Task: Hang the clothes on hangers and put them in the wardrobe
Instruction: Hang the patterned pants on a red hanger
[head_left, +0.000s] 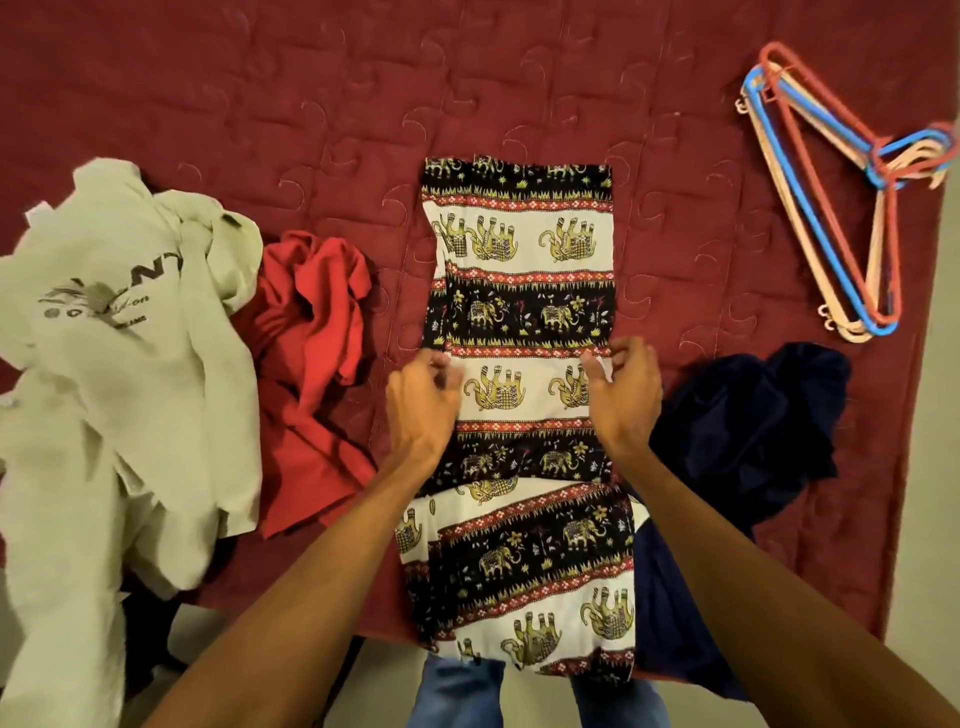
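Centre of frame: long elephant-print cloth garment in black, white and red bands (519, 322) laid flat on the quilted maroon bedspread (260, 93), its lower end hanging over the near edge. Left hand (423, 402) at the garment's left edge, fingers curled and pinching the fabric. Right hand (626, 392) at the right edge, likewise pinching fabric. Upper right: bundle of red, blue and beige plastic hangers (831, 208). Left: crumpled pale grey printed shirt (124, 338), red garment (311, 364) beside it. Lower right: dark navy garment (748, 431).
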